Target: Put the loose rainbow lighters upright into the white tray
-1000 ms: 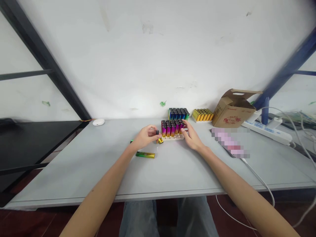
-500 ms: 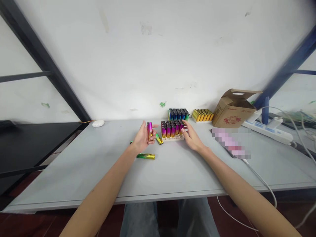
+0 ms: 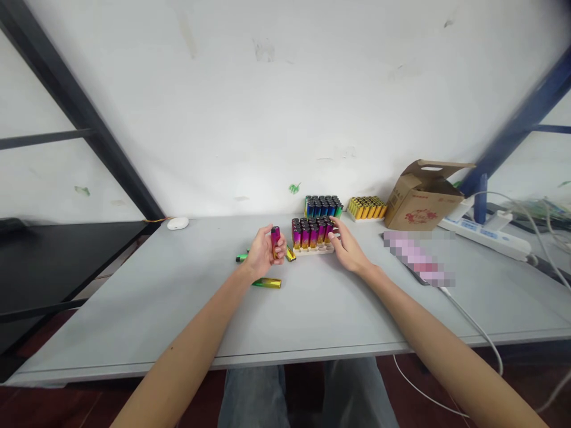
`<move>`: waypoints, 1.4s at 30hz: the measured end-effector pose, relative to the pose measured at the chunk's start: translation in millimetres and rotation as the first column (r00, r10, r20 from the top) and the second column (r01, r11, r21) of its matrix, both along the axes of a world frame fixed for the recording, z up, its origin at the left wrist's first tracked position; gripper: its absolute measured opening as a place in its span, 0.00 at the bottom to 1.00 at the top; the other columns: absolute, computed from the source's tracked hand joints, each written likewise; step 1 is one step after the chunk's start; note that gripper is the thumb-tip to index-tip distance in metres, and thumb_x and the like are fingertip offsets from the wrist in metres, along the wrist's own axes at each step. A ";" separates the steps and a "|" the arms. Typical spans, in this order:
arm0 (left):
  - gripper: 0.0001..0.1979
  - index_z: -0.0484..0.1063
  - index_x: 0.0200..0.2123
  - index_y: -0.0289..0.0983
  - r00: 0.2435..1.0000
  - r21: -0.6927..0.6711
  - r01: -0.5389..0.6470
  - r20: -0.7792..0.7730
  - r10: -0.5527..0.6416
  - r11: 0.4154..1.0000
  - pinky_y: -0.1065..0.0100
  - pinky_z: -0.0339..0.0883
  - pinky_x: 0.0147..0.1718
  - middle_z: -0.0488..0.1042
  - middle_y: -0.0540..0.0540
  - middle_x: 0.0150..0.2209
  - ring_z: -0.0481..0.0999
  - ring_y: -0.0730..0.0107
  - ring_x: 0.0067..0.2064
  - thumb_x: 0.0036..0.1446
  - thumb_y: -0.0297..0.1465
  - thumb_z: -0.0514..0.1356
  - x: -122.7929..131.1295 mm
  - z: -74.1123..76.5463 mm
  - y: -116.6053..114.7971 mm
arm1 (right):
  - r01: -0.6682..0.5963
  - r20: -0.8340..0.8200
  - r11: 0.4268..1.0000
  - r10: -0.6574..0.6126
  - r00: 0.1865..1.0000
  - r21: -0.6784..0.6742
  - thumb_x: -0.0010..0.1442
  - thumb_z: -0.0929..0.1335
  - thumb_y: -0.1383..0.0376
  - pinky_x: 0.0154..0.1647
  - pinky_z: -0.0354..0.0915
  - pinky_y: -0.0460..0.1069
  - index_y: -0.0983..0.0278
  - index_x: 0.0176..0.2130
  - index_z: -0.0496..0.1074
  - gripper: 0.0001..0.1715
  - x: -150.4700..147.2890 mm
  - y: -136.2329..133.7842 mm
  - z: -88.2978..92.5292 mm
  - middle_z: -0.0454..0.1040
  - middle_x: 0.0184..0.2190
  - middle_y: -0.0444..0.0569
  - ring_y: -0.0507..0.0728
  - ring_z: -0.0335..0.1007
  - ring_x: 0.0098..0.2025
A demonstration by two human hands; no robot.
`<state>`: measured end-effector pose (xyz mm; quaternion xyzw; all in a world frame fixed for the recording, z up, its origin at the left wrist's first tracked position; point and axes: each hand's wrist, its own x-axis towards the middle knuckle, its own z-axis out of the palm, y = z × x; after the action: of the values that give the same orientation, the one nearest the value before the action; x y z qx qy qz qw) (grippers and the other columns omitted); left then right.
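My left hand [image 3: 264, 252] is closed around a purple-and-gold lighter [image 3: 275, 242], held upright with its dark end up, just left of a pale rack [image 3: 312, 249]. Upright purple-and-gold lighters [image 3: 305, 236] fill the rack's back rows, while holes show along its front edge. My right hand [image 3: 350, 246] is curled around the right end of this group, thumb and fingertips against the end lighters. Under and beside my left hand lie several green-and-yellow lighters [image 3: 270, 283], partly covered by it.
Behind the rack stand a block of blue-green lighters [image 3: 322, 206] and a tray of yellow ones [image 3: 367, 208]. An open cardboard box [image 3: 417, 202], a power strip [image 3: 491, 235] and a phone-like object with a blurred screen [image 3: 414, 257] lie right. A white case [image 3: 178, 223] sits left.
My left hand has turned and moved slightly right and down, its fingers closing further around the purple-and-gold lighter. My right hand stays at the rack's end.
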<state>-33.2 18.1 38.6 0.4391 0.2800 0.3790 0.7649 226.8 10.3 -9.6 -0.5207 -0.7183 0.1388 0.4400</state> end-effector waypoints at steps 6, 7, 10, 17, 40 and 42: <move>0.19 0.57 0.23 0.38 0.997 0.041 -0.035 -0.060 0.038 0.999 0.72 0.53 0.18 0.53 0.52 0.22 0.56 0.74 0.22 0.60 0.44 0.47 4.2 0.9 -2.0 | -0.018 -0.007 1.000 0.018 1.000 -0.025 0.66 0.57 0.48 0.55 0.64 0.64 0.57 0.67 0.49 0.35 1.3 1.3 -2.2 0.60 0.62 0.59 0.65 0.66 0.54; 0.18 0.57 0.23 0.38 0.997 0.054 -0.049 -0.065 0.052 0.997 0.72 0.53 0.18 0.53 0.52 0.23 0.56 0.74 0.22 0.61 0.43 0.47 4.8 1.3 -2.3 | -0.021 -0.006 1.000 0.021 1.000 -0.021 0.66 0.57 0.48 0.55 0.64 0.65 0.57 0.67 0.49 0.35 1.4 1.4 -2.3 0.60 0.62 0.58 0.65 0.65 0.54; 0.16 0.57 0.24 0.38 0.995 0.074 -0.070 -0.068 0.075 0.995 0.72 0.54 0.20 0.54 0.51 0.23 0.56 0.74 0.22 0.61 0.40 0.46 6.2 2.6 -3.1 | -0.017 0.004 1.000 0.017 1.000 -0.022 0.67 0.57 0.49 0.58 0.61 0.64 0.58 0.67 0.49 0.35 1.5 1.7 -1.8 0.59 0.62 0.58 0.64 0.64 0.56; 0.13 0.57 0.25 0.38 0.989 0.087 -0.123 -0.073 0.129 0.989 0.72 0.55 0.20 0.55 0.51 0.24 0.57 0.74 0.23 0.61 0.35 0.46 7.9 7.6 -6.7 | -0.017 0.007 0.999 0.017 1.000 -0.046 0.66 0.57 0.48 0.59 0.61 0.64 0.58 0.67 0.47 0.36 1.4 0.7 -0.7 0.58 0.64 0.58 0.65 0.62 0.58; 0.12 0.56 0.27 0.37 0.994 0.073 -0.084 -0.063 0.089 0.994 0.76 0.52 0.18 0.53 0.53 0.25 0.55 0.77 0.22 0.62 0.33 0.44 13.8 -0.1 -7.4 | 0.000 -0.006 0.997 0.000 1.000 -0.081 0.66 0.56 0.47 0.58 0.61 0.63 0.58 0.67 0.47 0.37 0.2 -0.5 0.8 0.58 0.64 0.57 0.65 0.62 0.57; 0.12 0.56 0.27 0.37 0.995 0.066 -0.086 -0.052 0.089 0.994 0.76 0.51 0.18 0.54 0.53 0.25 0.55 0.77 0.21 0.62 0.34 0.44 14.0 -1.1 -7.2 | -0.002 -0.001 0.998 0.002 1.000 -0.067 0.66 0.56 0.47 0.59 0.59 0.64 0.58 0.67 0.48 0.36 0.3 0.1 0.0 0.57 0.64 0.57 0.65 0.61 0.59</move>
<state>-19.2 11.0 37.5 0.4610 0.3076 0.4086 0.7252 227.2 10.3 -9.7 -0.5344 -0.7137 0.1633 0.4223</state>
